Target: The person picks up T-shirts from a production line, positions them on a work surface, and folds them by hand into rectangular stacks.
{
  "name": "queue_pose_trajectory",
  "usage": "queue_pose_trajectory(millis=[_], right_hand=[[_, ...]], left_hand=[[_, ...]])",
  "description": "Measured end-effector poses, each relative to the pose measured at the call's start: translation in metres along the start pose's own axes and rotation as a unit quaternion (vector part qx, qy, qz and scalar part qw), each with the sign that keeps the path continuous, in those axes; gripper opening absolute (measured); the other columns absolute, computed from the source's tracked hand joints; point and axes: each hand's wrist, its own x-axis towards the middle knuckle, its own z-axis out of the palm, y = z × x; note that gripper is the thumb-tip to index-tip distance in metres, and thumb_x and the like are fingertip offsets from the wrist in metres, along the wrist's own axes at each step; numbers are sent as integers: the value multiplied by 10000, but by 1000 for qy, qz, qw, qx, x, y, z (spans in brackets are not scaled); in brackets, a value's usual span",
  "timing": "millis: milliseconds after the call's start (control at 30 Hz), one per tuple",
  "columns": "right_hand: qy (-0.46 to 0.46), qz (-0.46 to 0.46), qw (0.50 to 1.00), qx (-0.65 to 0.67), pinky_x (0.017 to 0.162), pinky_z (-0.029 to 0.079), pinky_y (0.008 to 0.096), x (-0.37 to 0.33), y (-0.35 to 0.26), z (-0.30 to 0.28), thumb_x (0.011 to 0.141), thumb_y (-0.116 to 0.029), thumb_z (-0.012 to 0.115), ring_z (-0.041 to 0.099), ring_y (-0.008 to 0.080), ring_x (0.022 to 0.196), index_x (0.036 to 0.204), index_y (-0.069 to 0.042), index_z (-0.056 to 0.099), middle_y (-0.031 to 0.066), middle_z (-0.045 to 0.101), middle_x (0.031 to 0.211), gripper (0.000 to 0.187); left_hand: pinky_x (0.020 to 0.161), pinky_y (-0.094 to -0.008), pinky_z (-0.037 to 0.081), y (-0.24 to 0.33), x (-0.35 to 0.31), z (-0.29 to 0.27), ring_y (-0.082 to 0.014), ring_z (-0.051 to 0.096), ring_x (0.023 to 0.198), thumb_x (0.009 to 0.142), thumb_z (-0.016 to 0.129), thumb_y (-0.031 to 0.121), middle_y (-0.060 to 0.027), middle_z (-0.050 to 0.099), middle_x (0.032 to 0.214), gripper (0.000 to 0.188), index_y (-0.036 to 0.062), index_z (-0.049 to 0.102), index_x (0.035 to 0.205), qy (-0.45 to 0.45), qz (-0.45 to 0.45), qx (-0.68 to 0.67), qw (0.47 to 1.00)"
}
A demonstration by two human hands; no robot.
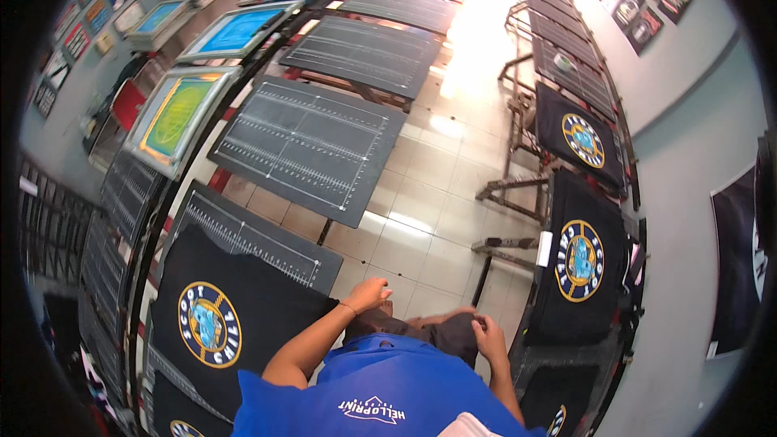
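Note:
My left hand [368, 293] rests at the right edge of a black T-shirt [243, 316] with a round yellow and blue print, laid flat on a grey printing board [267, 243]. Its fingers curl at the cloth's corner; whether they grip it is unclear. My right hand [490, 336] hangs near my dark shorts, fingers loosely bent, close to another black printed T-shirt [579, 271] on the right row. I wear a blue shirt.
Two rows of grey gridded boards [312, 142] run away on both sides of a tiled aisle [421, 186]. Framed blue and green screens [178, 113] hang along the left. More printed black shirts [579, 137] lie on right boards. Posters line the walls.

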Motion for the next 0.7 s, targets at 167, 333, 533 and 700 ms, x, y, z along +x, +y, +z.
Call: queue_pose_trajectory(millis=[167, 333, 533, 700], right_hand=[[-63, -58, 993, -79, 813, 535, 378, 44, -21, 11, 935, -234, 620, 698, 296, 930, 1154, 22, 631, 195, 710, 1021, 337], [-97, -63, 987, -115, 864, 515, 432, 95, -54, 0, 916, -261, 611, 664, 368, 987, 1138, -3, 645, 213, 695, 1047, 341], [-102, -47, 987, -112, 880, 503, 438, 170, -67, -20, 918, -281, 599, 653, 368, 1002, 1137, -9, 650, 212, 687, 1064, 353], [-136, -40, 985, -99, 896, 500, 446, 250, -54, -17, 914, -321, 606, 643, 375, 1023, 1165, -22, 641, 207, 684, 1086, 393]], left_hand=[[905, -465, 494, -17, -5, -16, -407, 626, 1039, 930, 607, 326, -240, 671, 1098, 384, -11, 657, 1108, 38, -12, -47, 998], [913, -443, 502, -28, 5, -7, -403, 641, 1036, 934, 600, 318, -242, 671, 1125, 397, -14, 655, 1145, 14, -68, -134, 989], [881, -407, 529, -1, 74, -34, -342, 684, 1001, 933, 616, 343, -214, 685, 1133, 427, -6, 646, 1177, -34, -79, -153, 984], [911, -401, 519, 29, 178, -74, -324, 670, 1063, 955, 604, 344, -205, 678, 1171, 438, -13, 631, 1207, -90, -58, -114, 988]])
